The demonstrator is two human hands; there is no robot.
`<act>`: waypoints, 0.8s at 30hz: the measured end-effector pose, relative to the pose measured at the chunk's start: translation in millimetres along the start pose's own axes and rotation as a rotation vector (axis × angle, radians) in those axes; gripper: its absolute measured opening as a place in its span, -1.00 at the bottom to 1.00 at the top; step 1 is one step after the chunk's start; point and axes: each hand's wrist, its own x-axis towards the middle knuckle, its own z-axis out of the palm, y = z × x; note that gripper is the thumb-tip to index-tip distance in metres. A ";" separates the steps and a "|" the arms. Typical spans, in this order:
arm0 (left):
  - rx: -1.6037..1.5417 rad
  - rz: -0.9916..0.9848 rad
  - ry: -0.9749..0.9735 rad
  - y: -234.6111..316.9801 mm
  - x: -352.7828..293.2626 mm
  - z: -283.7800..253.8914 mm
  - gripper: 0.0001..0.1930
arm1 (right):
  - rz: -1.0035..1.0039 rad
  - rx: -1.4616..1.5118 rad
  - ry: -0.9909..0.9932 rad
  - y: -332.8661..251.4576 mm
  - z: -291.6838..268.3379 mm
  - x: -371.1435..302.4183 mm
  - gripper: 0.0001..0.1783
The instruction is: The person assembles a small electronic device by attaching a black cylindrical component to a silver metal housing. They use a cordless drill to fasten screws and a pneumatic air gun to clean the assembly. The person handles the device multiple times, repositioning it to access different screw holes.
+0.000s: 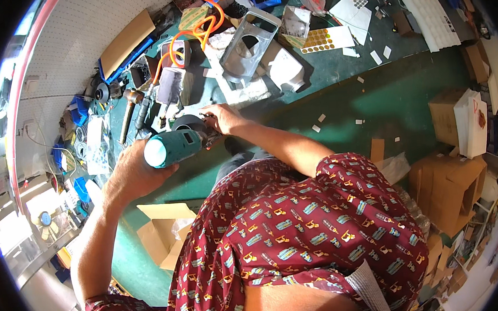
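Near the front edge of the workbench, my left hand is wrapped round a teal cylindrical device with a small dark window on its side. Its pale rounded end points left. Next to it shows a dark round part; whether the two are joined I cannot tell. My right hand is at the device's far right end, fingers bent in on a small dark piece too small to name. A hammer and a dark-handled tool lie just beyond my left hand.
A grey metal housing and a white housing stand beyond my hands, beside an orange coiled hose. Gold round stickers lie to the right. An open cardboard box sits below left; more cardboard boxes stand at right.
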 end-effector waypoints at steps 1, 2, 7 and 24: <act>-0.042 0.007 0.003 -4.6 2.5 3.8 -0.57 | 0.010 -0.067 -0.011 -17.7 -13.5 -2.5 -0.65; -0.078 0.007 0.006 -6.3 2.0 3.3 -0.58 | 0.025 -0.070 -0.030 -20.8 -16.8 -2.4 -0.65; 0.048 0.004 -0.035 12.4 0.4 -9.4 -0.58 | 0.006 0.160 -0.024 24.7 0.7 7.0 -0.62; -0.903 -0.012 0.346 -67.5 -55.1 46.0 -0.54 | 0.094 0.221 -0.364 -40.2 -116.3 -9.7 -0.57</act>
